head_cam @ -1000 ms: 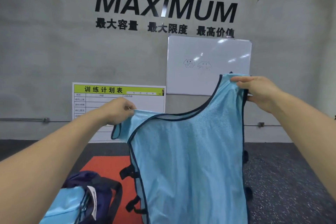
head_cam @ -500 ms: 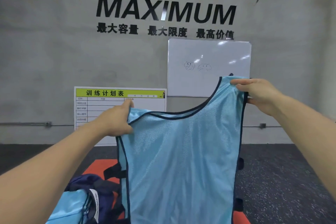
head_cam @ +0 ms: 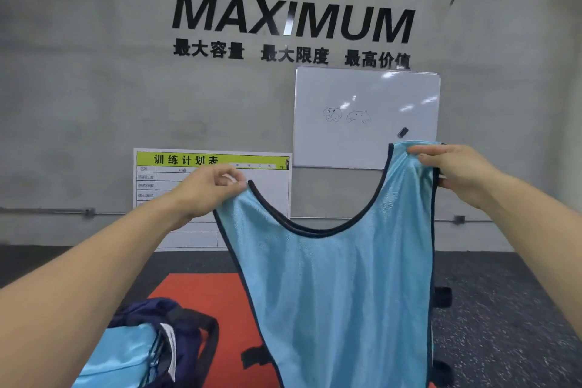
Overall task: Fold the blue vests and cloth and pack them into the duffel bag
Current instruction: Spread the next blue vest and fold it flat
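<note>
I hold a light blue vest (head_cam: 343,293) with dark trim up in the air, hanging flat in front of me. My left hand (head_cam: 208,192) pinches its left shoulder strap. My right hand (head_cam: 453,170) grips the right shoulder strap, slightly higher. Black side straps stick out from the vest's edges. Below at the left, a dark navy duffel bag (head_cam: 176,324) stands open on the floor with blue fabric (head_cam: 119,359) inside it.
A red mat (head_cam: 220,299) lies on the dark speckled floor under the bag. Against the grey wall lean a whiteboard (head_cam: 365,110) and a training-plan board (head_cam: 176,173).
The vest's left shoulder has spread out and straightened, and my left hand has shifted its pinch to the strap's tip. My right hand has hardly moved.
</note>
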Tool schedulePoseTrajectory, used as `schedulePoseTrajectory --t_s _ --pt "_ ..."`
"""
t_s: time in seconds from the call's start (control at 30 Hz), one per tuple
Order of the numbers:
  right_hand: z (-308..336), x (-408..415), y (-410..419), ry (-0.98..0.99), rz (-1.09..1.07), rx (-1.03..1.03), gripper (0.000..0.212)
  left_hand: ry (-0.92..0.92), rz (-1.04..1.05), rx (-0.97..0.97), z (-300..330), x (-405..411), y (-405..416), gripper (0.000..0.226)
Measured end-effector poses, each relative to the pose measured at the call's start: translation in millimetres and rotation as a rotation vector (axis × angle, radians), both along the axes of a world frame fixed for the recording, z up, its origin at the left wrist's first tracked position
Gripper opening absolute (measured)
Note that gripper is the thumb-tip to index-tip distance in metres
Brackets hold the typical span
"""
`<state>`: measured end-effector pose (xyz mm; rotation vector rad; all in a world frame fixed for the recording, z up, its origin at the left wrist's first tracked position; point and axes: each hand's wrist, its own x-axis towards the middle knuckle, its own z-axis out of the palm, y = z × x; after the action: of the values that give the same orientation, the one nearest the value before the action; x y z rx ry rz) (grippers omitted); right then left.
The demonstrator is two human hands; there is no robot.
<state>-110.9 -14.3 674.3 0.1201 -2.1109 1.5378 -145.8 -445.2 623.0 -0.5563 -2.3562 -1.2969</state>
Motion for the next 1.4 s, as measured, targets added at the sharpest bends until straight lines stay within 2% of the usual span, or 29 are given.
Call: schedulePoseTrajectory --t_s 0.1,0.33,0.53,0.77,0.93,1.17,1.4 --pt "1 1 1 0.002 0.002 0.019 0.028 0.081 0.02 -0.043 6 4 1 0.009" --pt "7 10 3 0.015 0.043 0.049 0.034 0.148 0.181 -0.192 36 29 -13 0.04" --pt "7 38 3 0.039 0.115 0.093 0.046 0.258 0.235 -0.213 53 62 -31 0.045" --pt "7 82 6 0.04 0.182 0.113 0.046 0.316 0.269 -0.183 65 110 -48 0.057" --pt "12 110 7 0.022 0.257 0.173 0.044 0.392 0.316 -0.154 71 147 -46 0.048" --pt "0 126 3 0.007 0.301 0.199 0.044 0.328 0.271 -0.126 60 149 -55 0.059" --pt "-26 100 -2 -0.062 0.289 0.21 0.045 0.24 0.263 -0.163 35 116 -59 0.064"
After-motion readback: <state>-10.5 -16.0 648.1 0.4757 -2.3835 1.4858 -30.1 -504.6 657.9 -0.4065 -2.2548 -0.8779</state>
